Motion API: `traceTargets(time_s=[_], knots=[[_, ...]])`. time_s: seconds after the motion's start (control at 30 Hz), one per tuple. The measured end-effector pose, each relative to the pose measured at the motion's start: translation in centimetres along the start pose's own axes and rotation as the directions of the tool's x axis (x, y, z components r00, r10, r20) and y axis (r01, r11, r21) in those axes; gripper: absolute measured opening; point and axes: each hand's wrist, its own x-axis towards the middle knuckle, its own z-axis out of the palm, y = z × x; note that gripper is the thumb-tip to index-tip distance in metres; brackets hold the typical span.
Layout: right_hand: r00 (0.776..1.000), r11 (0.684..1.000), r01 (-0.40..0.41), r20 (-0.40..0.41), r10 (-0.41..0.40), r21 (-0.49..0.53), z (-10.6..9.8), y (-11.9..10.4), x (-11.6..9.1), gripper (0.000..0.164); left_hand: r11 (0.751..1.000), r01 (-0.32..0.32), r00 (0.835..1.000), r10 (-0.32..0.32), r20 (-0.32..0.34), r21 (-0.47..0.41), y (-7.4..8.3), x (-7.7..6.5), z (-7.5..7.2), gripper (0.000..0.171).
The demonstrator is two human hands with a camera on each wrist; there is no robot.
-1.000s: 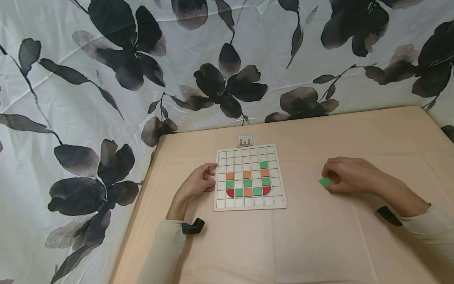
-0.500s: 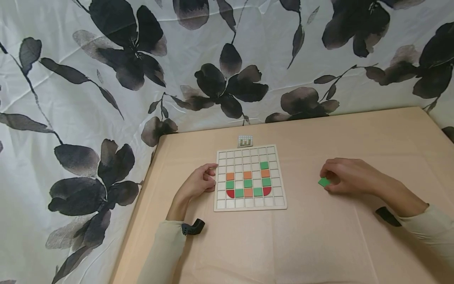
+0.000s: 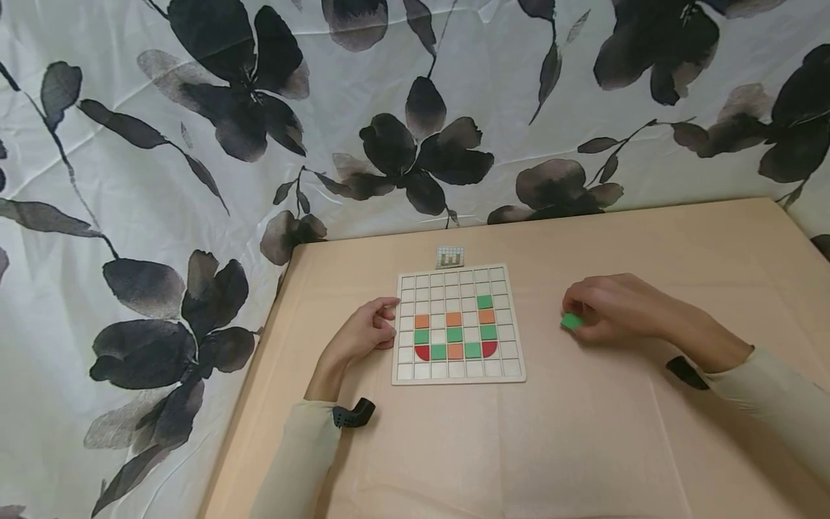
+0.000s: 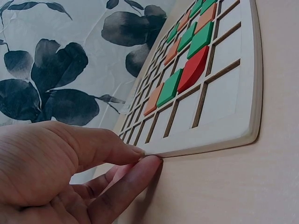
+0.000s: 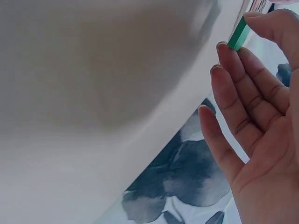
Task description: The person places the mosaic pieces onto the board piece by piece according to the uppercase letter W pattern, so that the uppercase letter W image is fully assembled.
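Note:
A white grid board [image 3: 458, 380] with square cells lies on the table. Green, orange and red tiles fill several of its cells, and two red ones [image 4: 194, 70] have a rounded corner. At the board's left edge, my left hand [image 3: 363, 328] pinches the border between thumb and fingertips, as the left wrist view shows close up. Off to the right of the board, my right hand [image 3: 612, 310] holds a small green tile [image 3: 571, 321]. The right wrist view has this tile [image 5: 239, 35] gripped by the thumb and fingertips, the other fingers spread loosely.
Just behind the board sits a small card [image 3: 450, 257] with a printed grid pattern. The wooden table [image 3: 583, 447] extends to the right and front. A white cloth with dark flowers [image 3: 395, 158] hangs behind and left of the table.
My right hand has moved left toward the board, carrying the green tile with it. My left hand stays at the board's edge, and the tiles on the board are unchanged.

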Motion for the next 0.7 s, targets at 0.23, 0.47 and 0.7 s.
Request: traceTargets(time_s=[0.23, 0.47, 0.7], knots=[[0.999, 0.999, 0.040, 0.033, -0.040, 0.020, -0.6, -0.7, 3.0, 0.017, 1.000, 0.003, 1.000, -0.003, 0.002, 0.010, 0.1, 0.2, -0.1, 0.061], [0.995, 0.996, 0.076, 0.057, -0.078, 0.043, -1.0, -1.7, 6.4, 0.017, 1.000, 0.003, 1.000, -0.003, 0.005, 0.014, 0.3, 0.2, 0.0, 0.061], [0.987, 0.988, 0.139, 0.076, -0.144, 0.071, -0.7, -3.1, 10.1, 0.021, 1.000, -0.001, 1.000, 0.001, 0.008, 0.015, 0.3, 0.1, -0.1, 0.062]])
